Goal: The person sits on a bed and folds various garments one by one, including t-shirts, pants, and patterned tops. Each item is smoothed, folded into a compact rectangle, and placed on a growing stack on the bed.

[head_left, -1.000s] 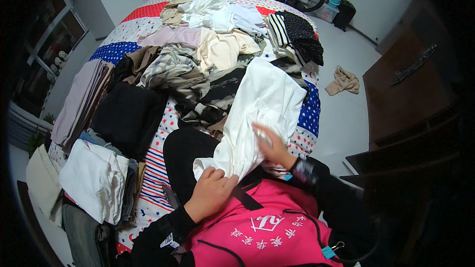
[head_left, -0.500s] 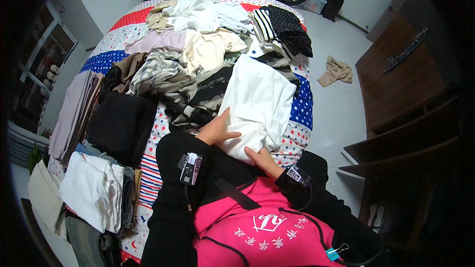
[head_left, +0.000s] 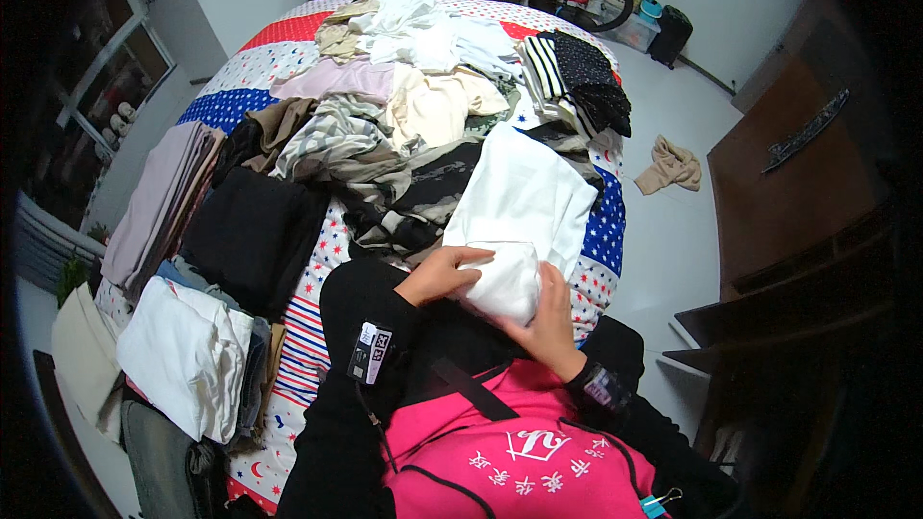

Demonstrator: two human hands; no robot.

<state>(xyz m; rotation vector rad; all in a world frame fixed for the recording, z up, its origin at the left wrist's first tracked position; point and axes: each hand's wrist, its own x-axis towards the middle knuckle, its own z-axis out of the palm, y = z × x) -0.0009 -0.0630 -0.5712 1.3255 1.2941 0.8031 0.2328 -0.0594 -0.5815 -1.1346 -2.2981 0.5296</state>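
Observation:
A white garment (head_left: 524, 187) lies in front of me, its near end folded back into a smaller flap. Its exact kind is hard to make out. My left hand (head_left: 440, 274) grips the left edge of the flap between thumb and fingers. On the opposite side, my right hand (head_left: 550, 325) grips the flap's right edge and near corner. The far part of the garment lies flat over a camouflage-patterned garment (head_left: 437, 183).
Loose white clothes (head_left: 413, 29), a cream garment (head_left: 433, 106) and a black dotted pile (head_left: 591, 82) cover the bed's far part. Folded stacks, including black clothing (head_left: 255, 231) and white clothing (head_left: 183, 356), stand at left. A beige garment (head_left: 670, 165) lies on the floor.
The near end of the white garment is now folded into a neater, squarer flap. My right hand has moved up along its right edge. The view has shifted slightly.

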